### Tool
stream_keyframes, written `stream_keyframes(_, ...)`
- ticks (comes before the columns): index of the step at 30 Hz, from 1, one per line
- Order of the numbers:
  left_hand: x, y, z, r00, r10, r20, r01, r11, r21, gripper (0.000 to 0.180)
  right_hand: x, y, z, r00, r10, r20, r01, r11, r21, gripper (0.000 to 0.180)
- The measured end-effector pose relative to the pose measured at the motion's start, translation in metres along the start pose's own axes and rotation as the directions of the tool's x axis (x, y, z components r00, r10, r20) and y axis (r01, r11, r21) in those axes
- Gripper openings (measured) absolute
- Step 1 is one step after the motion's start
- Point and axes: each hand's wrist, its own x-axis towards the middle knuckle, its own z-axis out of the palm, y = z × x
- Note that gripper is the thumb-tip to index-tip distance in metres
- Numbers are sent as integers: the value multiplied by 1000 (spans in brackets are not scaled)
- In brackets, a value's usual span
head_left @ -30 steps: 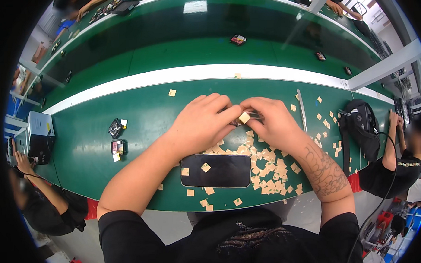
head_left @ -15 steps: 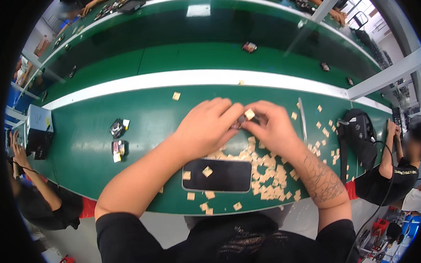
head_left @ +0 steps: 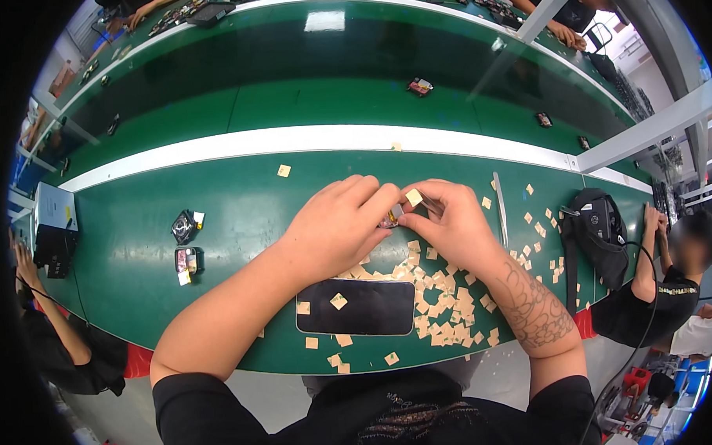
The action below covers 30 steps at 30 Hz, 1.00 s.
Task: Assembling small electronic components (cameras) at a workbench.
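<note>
My left hand (head_left: 336,223) is closed around a small electronic module (head_left: 394,214), mostly hidden by the fingers, with silvery and yellowish parts showing. Close against it, my right hand (head_left: 448,219) pinches a thin slim tool, perhaps tweezers, largely covered by the fingers. A cream square sticker (head_left: 414,197) sits by the right fingertips, above the module. Below both hands lies a black smartphone (head_left: 358,316) with a few stickers on its screen. A loose heap of cream square stickers (head_left: 457,305) spreads to its right. Two small electronic modules, one black (head_left: 185,226) and one with a pinkish face (head_left: 186,260), rest at left.
The green table (head_left: 131,285) ends at a white ledge (head_left: 306,138), with a green conveyor surface (head_left: 328,106) beyond. At right lie a metal strip (head_left: 501,209) and a black bag (head_left: 599,230). A box (head_left: 56,229) stands at far left. Co-workers sit on both sides and opposite.
The whole view has shifted slightly, moving the table things left and down in the picture. Both hands stay together at the module; more of the module and the slim tool now shows.
</note>
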Motion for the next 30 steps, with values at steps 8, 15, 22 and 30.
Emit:
stream_keyframes(8,1,2,1,1000,3,-22,-4,1000,-12,48,1,3,-2,998,59,20,-60,997,42,24)
stream_keyframes(15,1,3,1,1000,-13,-5,13,1000,-20,48,2,-16,-8,994,96,44,-93,994,-61,20)
stream_keyframes(22,0,2,2,1000,-25,-14,24,999,-30,49,4,-24,-8,999,3,52,1,997,-74,22)
stream_keyframes(30,1,6,0,999,-48,-6,48,998,-52,49,-1,-20,-7,997,82,16,-80,994,-79,20)
